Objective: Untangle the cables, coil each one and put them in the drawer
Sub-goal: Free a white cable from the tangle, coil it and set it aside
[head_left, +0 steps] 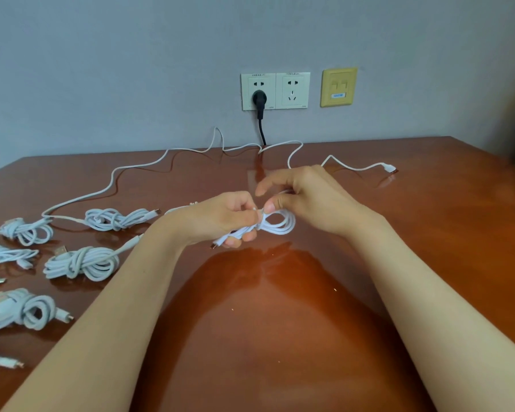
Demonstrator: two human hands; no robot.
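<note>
Over the middle of the brown table [428,233], both hands work on one white cable coil [280,226]. My left hand [220,217] grips the bundle, its fingers curled round the strands, with a plug end poking out below. My right hand [304,193] pinches a strand at the coil's waist between thumb and forefinger. Several coiled white cables lie at the left, among them a coiled cable [82,263] and a coiled cable [116,219]. A long loose white cable [167,153] snakes along the back of the table. No drawer is in view.
Wall sockets [275,90] sit above the table's back edge, with a black plug and cord [260,105] hanging down behind the table. A yellow data plate [338,87] is to their right. A USB plug end [390,168] lies at the back right.
</note>
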